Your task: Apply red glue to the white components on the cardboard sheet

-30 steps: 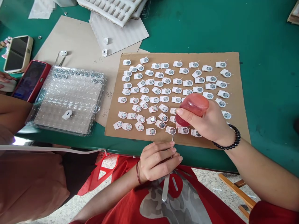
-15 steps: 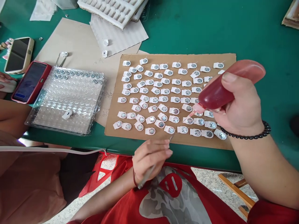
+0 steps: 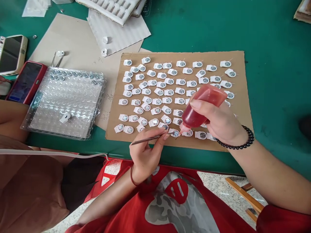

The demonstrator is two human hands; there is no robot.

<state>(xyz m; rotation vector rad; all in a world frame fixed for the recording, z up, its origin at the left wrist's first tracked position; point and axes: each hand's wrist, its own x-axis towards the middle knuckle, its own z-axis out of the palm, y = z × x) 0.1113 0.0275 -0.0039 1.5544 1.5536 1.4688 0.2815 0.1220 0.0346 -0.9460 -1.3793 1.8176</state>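
Head view: right hand (image 3: 218, 123) wrapped tight around the red squeeze bottle (image 3: 202, 105), nozzle tipped down at a small white part (image 3: 175, 133) in the front row on the cardboard sheet (image 3: 243, 110). Left hand (image 3: 145, 152) pinches slim tweezers (image 3: 152, 139), tips apparently touching that same part, though it's too small to tell.
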